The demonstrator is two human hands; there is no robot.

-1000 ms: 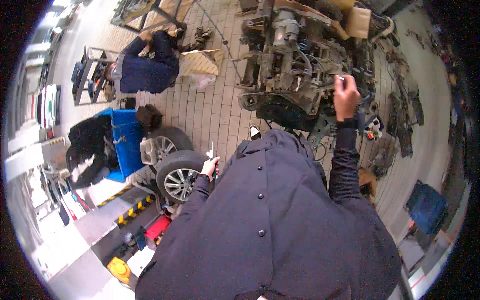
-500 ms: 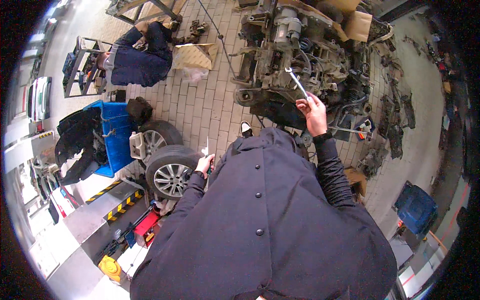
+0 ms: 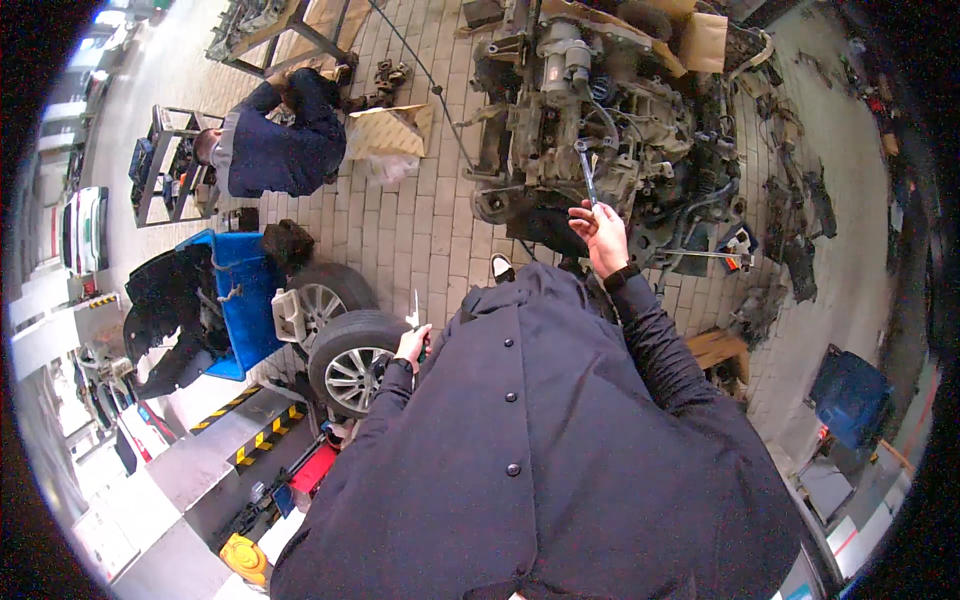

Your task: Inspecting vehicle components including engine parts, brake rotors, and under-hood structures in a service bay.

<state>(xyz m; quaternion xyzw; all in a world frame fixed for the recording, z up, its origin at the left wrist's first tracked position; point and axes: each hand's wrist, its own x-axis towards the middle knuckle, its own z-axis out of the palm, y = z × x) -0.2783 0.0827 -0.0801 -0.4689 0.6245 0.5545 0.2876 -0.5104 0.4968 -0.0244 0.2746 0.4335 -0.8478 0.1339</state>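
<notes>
My right hand is closed round the lower end of a metal wrench. The wrench points away from me, its head over a greasy engine assembly with hoses and metal housings; I cannot tell whether they touch. Low on the left, beside the wheels, my left hand is closed on a slim pale tool with a narrow upright tip and a dark part near the palm. Its exact kind is too small to make out.
Two tyred wheels lie left of me, next to a blue bin with black parts. A co-worker crouches at the far left near a flattened cardboard box. Car parts line the floor on the right.
My right hand and the wrench have shifted slightly left and toward me, and the wrench stands more upright. My left hand keeps its grip. The whole view has shifted a little.
</notes>
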